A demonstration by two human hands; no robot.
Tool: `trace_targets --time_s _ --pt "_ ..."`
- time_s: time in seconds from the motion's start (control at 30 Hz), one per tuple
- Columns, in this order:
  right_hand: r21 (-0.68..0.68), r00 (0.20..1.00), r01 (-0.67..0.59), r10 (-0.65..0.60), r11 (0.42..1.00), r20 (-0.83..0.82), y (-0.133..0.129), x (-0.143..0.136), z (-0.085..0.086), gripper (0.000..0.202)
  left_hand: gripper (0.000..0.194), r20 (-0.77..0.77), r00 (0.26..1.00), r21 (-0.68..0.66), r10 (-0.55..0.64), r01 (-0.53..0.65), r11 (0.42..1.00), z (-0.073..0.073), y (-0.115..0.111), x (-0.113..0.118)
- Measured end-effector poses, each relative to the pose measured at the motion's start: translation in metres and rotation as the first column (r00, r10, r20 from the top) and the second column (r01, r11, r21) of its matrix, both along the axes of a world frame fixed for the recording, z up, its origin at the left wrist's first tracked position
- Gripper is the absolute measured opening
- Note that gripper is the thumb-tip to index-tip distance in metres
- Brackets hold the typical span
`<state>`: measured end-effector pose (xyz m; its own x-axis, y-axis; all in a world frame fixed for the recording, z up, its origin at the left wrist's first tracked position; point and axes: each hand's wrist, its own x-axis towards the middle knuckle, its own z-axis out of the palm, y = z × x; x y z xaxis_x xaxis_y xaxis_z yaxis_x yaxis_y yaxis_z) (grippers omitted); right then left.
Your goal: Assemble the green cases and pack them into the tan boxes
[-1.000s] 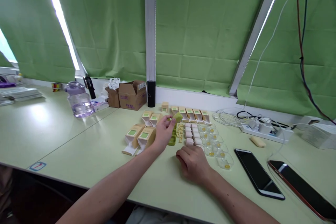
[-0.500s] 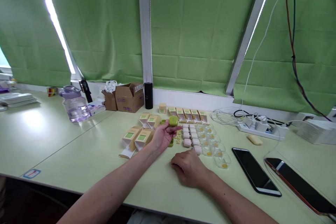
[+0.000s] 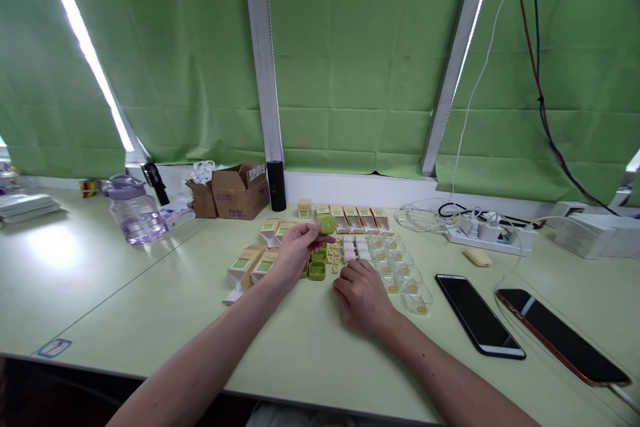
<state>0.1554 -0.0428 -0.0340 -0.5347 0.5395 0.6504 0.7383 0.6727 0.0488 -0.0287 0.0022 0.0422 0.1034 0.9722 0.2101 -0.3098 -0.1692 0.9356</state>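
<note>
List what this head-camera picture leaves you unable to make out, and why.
All in the head view:
Any lettering on the green labels: too small.
Whether the right hand holds anything: its own back hides the palm.
Open carton, inside: hidden by its front wall.
White stack: cut off by the left edge.

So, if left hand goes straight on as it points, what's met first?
Probably the back row of small cartons, beyond the green piece the left hand holds; height is unclear, so it might pass above.
</note>
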Motion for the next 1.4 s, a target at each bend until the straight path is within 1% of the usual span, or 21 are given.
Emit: trace_targets --time_s 0.07,0.1,0.13,0.17,0.2,0.23,0.3,0.33,0.4,0.5,0.57,0.63,0.73,0.9,1.0,1.1,1.17,1.23,1.4 --pt "0.01 0.999 0.032 -0.032 0.999 -0.028 0.003 0.005 0.002 0.018 0.041 -0.173 0.984 0.123 0.04 -0.019 0.992 0.007 -0.008 -0.005" --pt "0.012 0.998 0.048 -0.048 0.999 -0.042 0.004 0.007 0.003 0.017 0.04 -0.268 0.961 0.179 0.069 -0.021 0.984 0.01 -0.013 -0.008" --pt "0.016 0.997 0.063 -0.062 0.998 -0.054 0.006 0.009 0.004 0.018 0.038 -0.369 0.923 0.236 0.11 -0.022 0.971 0.011 -0.017 -0.011" --pt "0.018 0.995 0.074 -0.073 0.997 -0.061 0.007 0.011 0.005 0.018 0.034 -0.478 0.863 0.294 0.164 -0.019 0.956 0.012 -0.022 -0.016" --pt "0.019 0.995 0.083 -0.082 0.996 -0.064 0.007 0.012 0.005 0.019 0.031 -0.577 0.782 0.356 0.235 -0.018 0.934 0.012 -0.026 -0.02" --pt "0.018 0.994 0.089 -0.088 0.996 -0.064 0.008 0.013 0.005 0.02 0.028 -0.643 0.696 0.422 0.319 -0.025 0.906 0.011 -0.031 -0.024" --pt "0.013 0.994 0.096 -0.095 0.995 -0.052 0.009 0.013 0.005 0.021 0.021 -0.7 0.558 0.53 0.445 -0.012 0.848 0.005 -0.039 -0.032" --pt "0.008 0.995 0.096 -0.096 0.995 -0.041 0.009 0.013 0.004 0.019 0.018 -0.72 0.51 0.563 0.471 0.033 0.826 0.001 -0.042 -0.036" --pt "-0.006 0.995 0.095 -0.095 0.995 -0.009 0.008 0.011 0.003 0.015 0.016 -0.764 0.427 0.588 0.483 0.153 0.794 -0.009 -0.047 -0.041" --pt "-0.036 0.993 0.106 -0.104 0.994 0.05 0.006 0.007 0.002 0.011 0.02 -0.824 0.311 0.56 0.474 0.317 0.765 -0.025 -0.052 -0.044" --pt "-0.059 0.99 0.12 -0.115 0.991 0.088 0.005 0.005 0.003 0.013 0.023 -0.855 0.25 0.518 0.454 0.381 0.766 -0.034 -0.054 -0.044" --pt "-0.079 0.985 0.134 -0.125 0.988 0.118 0.003 0.003 0.003 0.014 0.024 -0.872 0.205 0.488 0.444 0.392 0.779 -0.041 -0.056 -0.044" --pt "-0.102 0.981 0.15 -0.135 0.983 0.14 0.002 0.003 0.003 0.014 0.022 -0.88 0.155 0.473 0.449 0.373 0.798 -0.047 -0.057 -0.043" --pt "-0.11 0.981 0.154 -0.138 0.982 0.134 0.002 0.002 0.002 0.014 0.02 -0.89 0.114 0.45 0.441 0.365 0.815 -0.05 -0.054 -0.041" --pt "-0.101 0.983 0.147 -0.134 0.984 0.125 0.003 0.002 0.001 0.014 0.02 -0.894 0.126 0.446 0.43 0.36 0.82 -0.051 -0.053 -0.041" --pt "-0.106 0.983 0.144 -0.13 0.984 0.128 0.002 0.002 0.001 0.014 0.019 -0.889 0.185 0.459 0.42 0.339 0.821 -0.053 -0.052 -0.042" --pt "-0.112 0.982 0.146 -0.131 0.983 0.133 0.002 0.001 0.001 0.015 0.018 -0.885 0.207 0.465 0.418 0.324 0.824 -0.054 -0.052 -0.043" --pt "-0.119 0.981 0.15 -0.134 0.981 0.139 0.002 0.001 0.001 0.015 0.017 -0.887 0.194 0.46 0.419 0.32 0.828 -0.054 -0.052 -0.043" --pt "-0.131 0.977 0.161 -0.138 0.978 0.165 0.001 0.0 0.003 0.018 0.013 -0.901 0.121 0.433 0.417 0.318 0.843 -0.052 -0.054 -0.041"
